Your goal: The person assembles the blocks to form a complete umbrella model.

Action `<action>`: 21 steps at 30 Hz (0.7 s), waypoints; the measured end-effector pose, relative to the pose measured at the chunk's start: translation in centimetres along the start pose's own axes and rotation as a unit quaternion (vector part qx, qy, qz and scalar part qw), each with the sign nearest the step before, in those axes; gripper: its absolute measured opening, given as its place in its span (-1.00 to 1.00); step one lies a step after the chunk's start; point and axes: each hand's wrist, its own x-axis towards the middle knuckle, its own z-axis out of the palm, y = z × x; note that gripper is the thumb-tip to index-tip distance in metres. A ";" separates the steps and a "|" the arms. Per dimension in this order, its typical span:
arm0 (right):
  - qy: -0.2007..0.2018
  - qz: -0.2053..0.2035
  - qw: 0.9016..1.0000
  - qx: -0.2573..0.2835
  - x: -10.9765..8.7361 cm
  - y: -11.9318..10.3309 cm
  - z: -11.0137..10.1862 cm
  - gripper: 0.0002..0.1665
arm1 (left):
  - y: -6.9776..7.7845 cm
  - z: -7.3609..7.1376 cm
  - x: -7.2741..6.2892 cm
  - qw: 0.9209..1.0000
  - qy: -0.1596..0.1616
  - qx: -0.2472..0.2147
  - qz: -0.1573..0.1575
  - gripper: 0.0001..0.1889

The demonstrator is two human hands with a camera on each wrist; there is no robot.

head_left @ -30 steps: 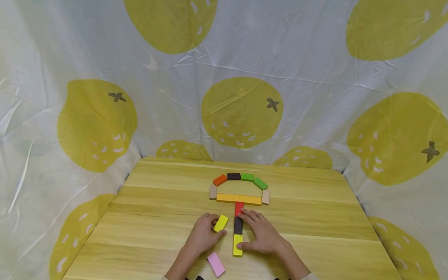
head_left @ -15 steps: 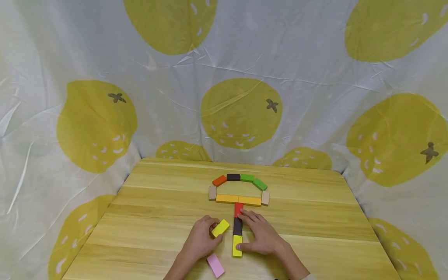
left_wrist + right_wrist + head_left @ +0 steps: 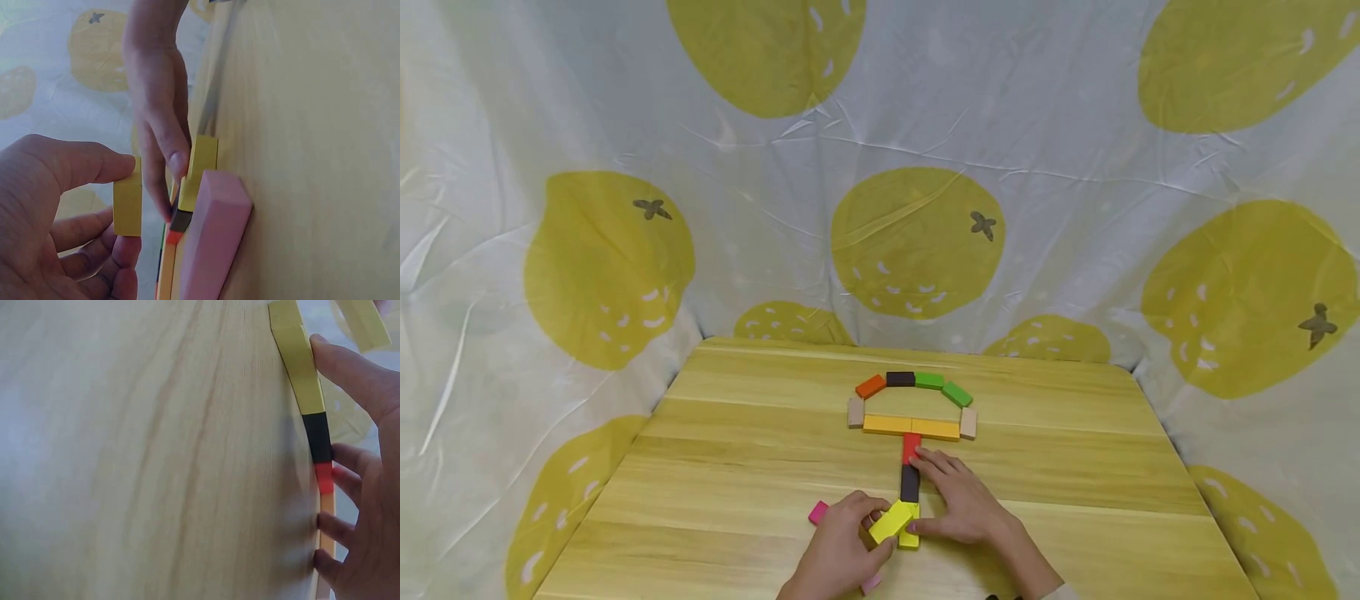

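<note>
My left hand (image 3: 842,542) pinches a yellow block (image 3: 891,523) between thumb and fingertips. In the head view this tilted block overlaps the yellow block (image 3: 910,542) at the near end of a straight row; the left wrist view shows it held up off the table. My right hand (image 3: 962,500) lies along the row, fingers loosely extended. Its thumb is at the near yellow block, and the fingertips reach the red block (image 3: 912,447). Between those lies a black block (image 3: 910,483). A pink block (image 3: 219,231) is mostly covered by my left hand in the head view.
Beyond the row, two orange blocks (image 3: 887,425) form a crossbar. Pale wooden blocks (image 3: 856,412), an orange-red block (image 3: 871,386), a black one and green blocks (image 3: 929,381) arch over it. A magenta block (image 3: 817,512) lies left of my left hand. Lemon-patterned cloth (image 3: 917,242) surrounds the table.
My left hand has brought the yellow block right and nearer, over the row's near end. This uncovers the magenta block and covers most of the pink one. My right hand stays put.
</note>
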 end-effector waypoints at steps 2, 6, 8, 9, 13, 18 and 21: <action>0.001 -0.001 1.000 -0.003 0.0 0.0 0.0 0.12 | 0.1 0.3 -0.2 1.000 -0.018 -0.018 -0.010 -0.60; 0.002 -0.005 1.000 -0.002 0.0 -0.1 0.0 0.09 | 0.1 1.0 -0.7 0.997 -0.057 -0.041 -0.023 -0.61; 0.000 -0.004 1.000 0.000 -0.1 -0.1 -0.1 0.10 | 0.0 1.4 -0.7 0.996 -0.076 -0.046 -0.021 -0.62; -0.001 -0.003 1.000 0.002 -0.1 -0.1 -0.1 0.10 | 0.0 1.5 -0.7 0.995 -0.088 -0.049 -0.024 -0.63; -0.007 0.002 1.000 0.009 -0.1 0.0 -0.1 0.14 | -0.1 2.0 -0.6 0.990 -0.128 -0.053 -0.019 -0.65; -0.012 0.009 1.000 0.013 -0.1 0.0 -0.2 0.15 | -0.3 2.5 -0.4 0.986 -0.160 -0.048 -0.002 -0.64; -0.014 0.008 1.000 0.012 0.0 -0.1 -0.2 0.15 | -0.4 2.7 -0.4 0.984 -0.173 -0.041 0.007 -0.61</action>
